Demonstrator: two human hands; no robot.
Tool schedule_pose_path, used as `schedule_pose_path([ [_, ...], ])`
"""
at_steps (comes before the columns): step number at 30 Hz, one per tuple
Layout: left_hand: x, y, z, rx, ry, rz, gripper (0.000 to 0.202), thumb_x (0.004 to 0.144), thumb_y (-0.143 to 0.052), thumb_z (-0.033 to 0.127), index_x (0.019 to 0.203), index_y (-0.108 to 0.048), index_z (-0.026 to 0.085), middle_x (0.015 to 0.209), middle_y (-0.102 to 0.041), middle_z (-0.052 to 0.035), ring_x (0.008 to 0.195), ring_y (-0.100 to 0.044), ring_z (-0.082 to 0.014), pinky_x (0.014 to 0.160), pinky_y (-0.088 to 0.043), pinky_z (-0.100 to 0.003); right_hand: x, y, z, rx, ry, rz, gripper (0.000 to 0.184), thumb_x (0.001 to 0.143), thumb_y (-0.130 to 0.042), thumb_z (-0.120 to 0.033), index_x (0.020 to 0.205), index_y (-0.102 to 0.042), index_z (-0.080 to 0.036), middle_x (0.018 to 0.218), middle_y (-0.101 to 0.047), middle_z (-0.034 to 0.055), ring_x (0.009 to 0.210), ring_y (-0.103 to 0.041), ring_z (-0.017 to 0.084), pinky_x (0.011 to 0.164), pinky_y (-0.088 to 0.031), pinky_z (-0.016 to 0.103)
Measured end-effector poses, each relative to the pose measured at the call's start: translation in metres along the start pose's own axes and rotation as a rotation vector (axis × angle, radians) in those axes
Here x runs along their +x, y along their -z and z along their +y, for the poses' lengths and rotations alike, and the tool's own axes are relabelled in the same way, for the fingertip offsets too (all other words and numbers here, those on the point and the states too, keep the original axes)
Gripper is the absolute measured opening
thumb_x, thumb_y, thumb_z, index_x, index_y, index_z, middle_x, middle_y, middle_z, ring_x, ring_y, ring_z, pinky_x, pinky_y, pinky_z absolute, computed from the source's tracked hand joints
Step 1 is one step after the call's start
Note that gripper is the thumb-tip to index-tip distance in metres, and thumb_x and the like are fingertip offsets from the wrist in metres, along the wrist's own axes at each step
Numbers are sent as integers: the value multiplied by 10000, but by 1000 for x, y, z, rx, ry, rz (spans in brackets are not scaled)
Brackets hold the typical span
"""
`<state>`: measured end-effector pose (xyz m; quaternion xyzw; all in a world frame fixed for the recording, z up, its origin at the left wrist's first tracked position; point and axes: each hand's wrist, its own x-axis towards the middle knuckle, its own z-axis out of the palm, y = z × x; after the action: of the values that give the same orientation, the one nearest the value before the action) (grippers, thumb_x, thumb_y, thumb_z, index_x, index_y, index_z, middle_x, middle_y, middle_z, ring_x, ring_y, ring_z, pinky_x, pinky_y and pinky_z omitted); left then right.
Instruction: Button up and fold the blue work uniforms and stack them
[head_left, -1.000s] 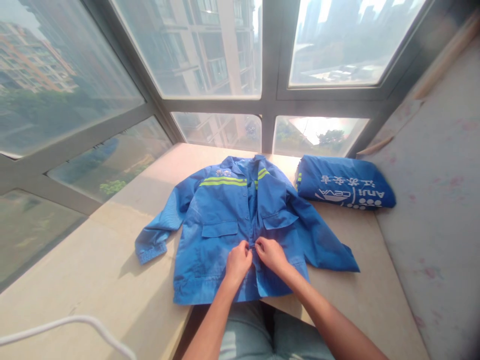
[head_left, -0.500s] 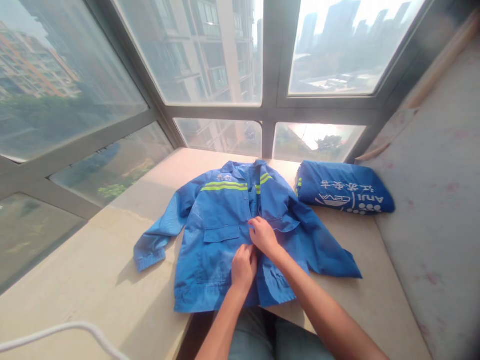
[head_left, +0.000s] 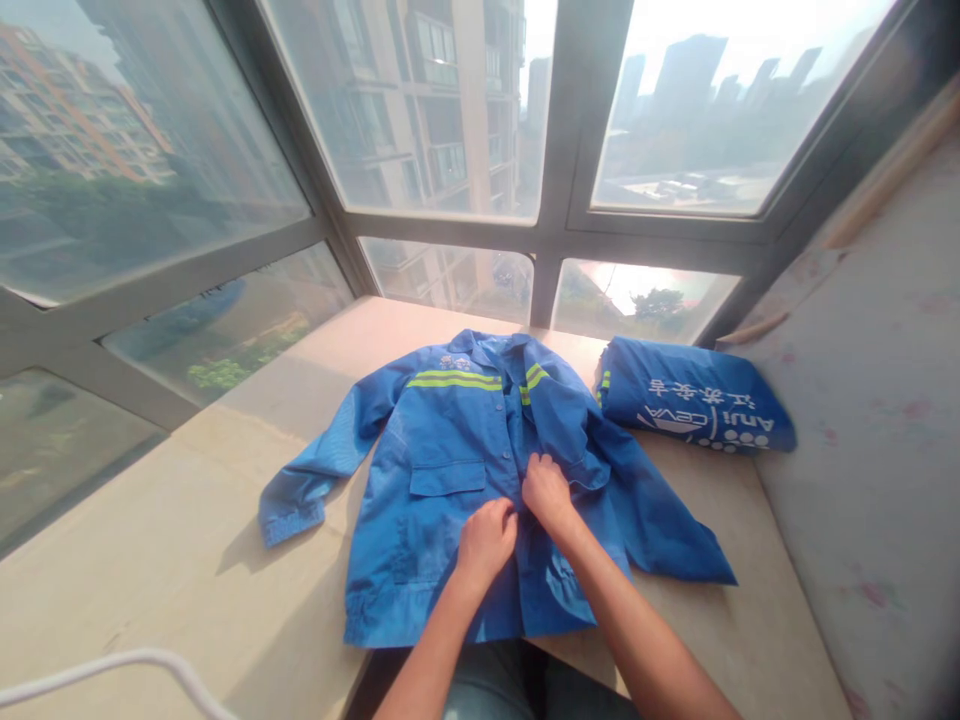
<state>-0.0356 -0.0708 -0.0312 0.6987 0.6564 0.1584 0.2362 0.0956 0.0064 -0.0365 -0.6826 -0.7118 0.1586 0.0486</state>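
A blue work jacket with yellow-green stripes lies front up, its collar toward the windows and its sleeves spread to both sides. Buttons show along the left front edge, and the front is partly open near the collar. My left hand is closed on the front edge at mid-length, fingertips pinched on the cloth. Just above and to the right, my right hand has its fingers curled on the other front panel. What lies under the fingers of both hands is hidden.
Right of the collar lies a folded blue garment with white lettering. A white cable curves over the near left of the pale ledge. Windows close off the back and left; a wall stands on the right.
My right hand has shifted slightly right and down, away from the left hand. The right front panel moved with it. My left hand stays at the front edge.
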Motion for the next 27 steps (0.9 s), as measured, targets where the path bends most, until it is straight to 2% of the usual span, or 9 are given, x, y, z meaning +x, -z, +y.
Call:
schedule_pose_path([
  [3,15,6,-5,-34,0,90,227,921,-477,197,1034,-673,219,1010,-705,-65,929,-664,-195,837,-491,-295,4,0,11,41,85,-47,358,803,-547,-59,1157,-589,-41,1106,-604,221,1000,-626,275,871,-462,325],
  [6,39,8,-6,-69,-18,184,289,920,-459,158,1142,-636,209,1126,-659,-83,1029,-632,-193,915,-486,-299,2,-1,20,73,142,-58,510,756,-528,7,1259,-571,-65,1155,-612,191,1031,-621,243,903,-448,284],
  [9,67,3,-4,-93,-73,222,325,910,-477,138,1198,-610,208,1203,-620,-84,1114,-593,-193,992,-458,-307,-1,-3,24,94,131,-35,590,756,-447,36,1332,-536,-58,1175,-617,188,1058,-617,226,924,-445,269],
  [12,85,-7,-5,-92,-110,215,282,893,-519,144,1147,-632,196,1150,-621,-81,1077,-598,-197,980,-463,-319,-2,-7,27,186,87,30,598,748,-421,17,1328,-547,-57,1144,-641,167,1059,-618,212,939,-450,263],
  [14,89,-14,-10,-85,-111,211,212,886,-522,134,1043,-655,186,1067,-625,-71,1003,-611,-191,923,-482,-313,-2,-8,28,355,42,98,573,733,-441,-19,1287,-583,-62,1076,-665,143,1022,-625,213,944,-460,280],
  [17,87,-23,-19,-78,-96,225,179,902,-481,122,936,-649,176,1002,-619,-63,948,-606,-183,874,-483,-302,-2,-8,27,728,-30,154,524,715,-482,-102,1219,-626,-83,967,-686,110,900,-649,211,876,-504,311],
  [19,84,-26,-24,-79,-88,239,188,912,-466,122,962,-638,179,1021,-619,-64,958,-599,-183,878,-476,-301,-2,-7,26,990,-25,147,537,716,-509,-164,1240,-613,-112,973,-696,95,869,-662,204,806,-528,301],
  [21,83,-28,-26,-84,-83,245,196,911,-474,122,1015,-626,190,1045,-622,-58,977,-595,-181,887,-470,-296,-3,-6,24,1111,-5,123,554,719,-525,-199,1265,-598,-132,1027,-706,94,905,-673,203,782,-535,285],
  [27,84,-29,-23,-78,-31,246,217,917,-466,127,1065,-610,195,1042,-621,-64,970,-592,-183,880,-461,-299,-3,-5,22,766,-51,41,405,725,-492,-108,1083,-679,-137,1004,-724,111,937,-682,209,862,-518,296],
])
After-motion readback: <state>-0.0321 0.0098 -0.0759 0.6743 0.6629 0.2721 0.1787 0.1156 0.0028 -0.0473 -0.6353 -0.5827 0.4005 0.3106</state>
